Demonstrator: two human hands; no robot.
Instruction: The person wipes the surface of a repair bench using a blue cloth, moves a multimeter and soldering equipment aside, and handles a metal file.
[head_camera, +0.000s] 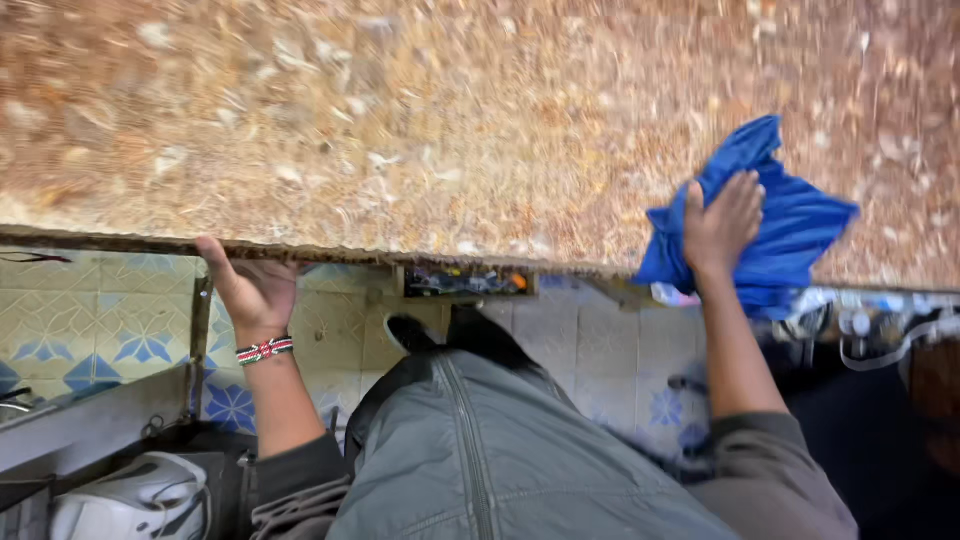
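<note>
Speckled countertop (450, 120), two hands (right (722, 226) pressing), one blue cloth (790, 230)

- Two hands were in view: a left hand (250, 290) and a right hand (722, 225).
- One blue cloth (790, 225).
- One speckled countertop (450, 120).
- One beaded bracelet (264, 350).
- One black shoe (408, 332).
</note>
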